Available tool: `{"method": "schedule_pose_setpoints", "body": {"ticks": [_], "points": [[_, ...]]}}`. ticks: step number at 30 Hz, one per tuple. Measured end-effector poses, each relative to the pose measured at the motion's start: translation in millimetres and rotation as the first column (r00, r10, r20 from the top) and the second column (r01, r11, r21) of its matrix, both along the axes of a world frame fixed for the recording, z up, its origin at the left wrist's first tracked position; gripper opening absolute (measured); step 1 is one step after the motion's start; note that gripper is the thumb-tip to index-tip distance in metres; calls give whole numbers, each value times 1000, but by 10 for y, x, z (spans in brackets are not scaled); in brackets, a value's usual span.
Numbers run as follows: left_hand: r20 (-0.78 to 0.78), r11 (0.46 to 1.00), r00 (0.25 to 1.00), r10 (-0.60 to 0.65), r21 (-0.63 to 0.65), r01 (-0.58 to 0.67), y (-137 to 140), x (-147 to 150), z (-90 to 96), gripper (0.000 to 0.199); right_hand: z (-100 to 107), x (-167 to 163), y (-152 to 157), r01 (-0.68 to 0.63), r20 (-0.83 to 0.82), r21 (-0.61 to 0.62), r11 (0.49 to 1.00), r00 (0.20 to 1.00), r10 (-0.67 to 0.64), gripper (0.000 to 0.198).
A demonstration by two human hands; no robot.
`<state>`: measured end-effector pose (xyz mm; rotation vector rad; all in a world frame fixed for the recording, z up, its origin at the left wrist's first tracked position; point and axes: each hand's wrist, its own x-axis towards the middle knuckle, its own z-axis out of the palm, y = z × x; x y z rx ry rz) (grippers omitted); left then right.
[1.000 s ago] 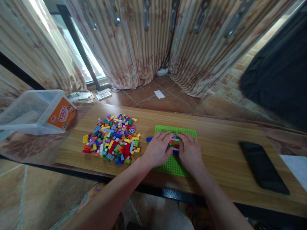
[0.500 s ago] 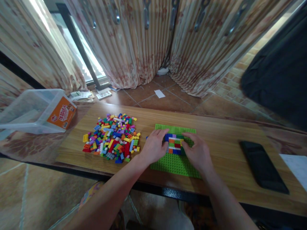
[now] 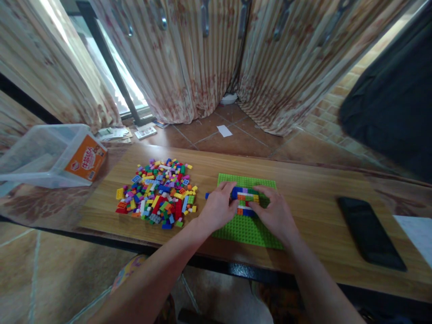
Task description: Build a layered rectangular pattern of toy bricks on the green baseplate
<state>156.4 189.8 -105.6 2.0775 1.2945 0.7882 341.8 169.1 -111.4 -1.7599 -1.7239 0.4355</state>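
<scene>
A block of colourful toy bricks [image 3: 245, 196], in rows of blue, white, orange, red and green, sits on the green baseplate [image 3: 249, 234]. My left hand [image 3: 219, 206] grips its left side, fingers at the far edge and thumb at the near left. On the opposite side, my right hand [image 3: 275, 211] curls round the bricks, its thumb lying over the right part of the rows. Both palms hide the block's ends. A blue brick [image 3: 207, 195] shows just left of my left hand.
Left of the baseplate lies a pile of loose bricks [image 3: 158, 193] on the wooden table [image 3: 310, 198]. A clear plastic bin [image 3: 50, 180] with an orange label stands at the far left. To the right are a black phone [image 3: 371, 234] and a white paper [image 3: 415, 236].
My right hand has shifted slightly left, and its thumb has slid from the block's right edge onto the rows. My left hand stays at the left side.
</scene>
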Motion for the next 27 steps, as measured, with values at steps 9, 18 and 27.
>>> {"method": "schedule_pose_setpoints", "body": {"ticks": [9, 18, 27], "points": [[-29, 999, 999, -46, 11, 47, -12, 5, 21, 40, -69, -151, -50, -26, 160, 93, 995, 987, 11, 35], [-38, 998, 998, -53, 42, 55, -5, 1, 3, 39, -85, -245, -69, -97, 276, 130, 987, 959, 58, 41], [-37, 999, 999, -32, 36, 33, 0, 3, 16, 41, -58, -352, -115, -230, 319, 124, 965, 930, 181, 38]]}}
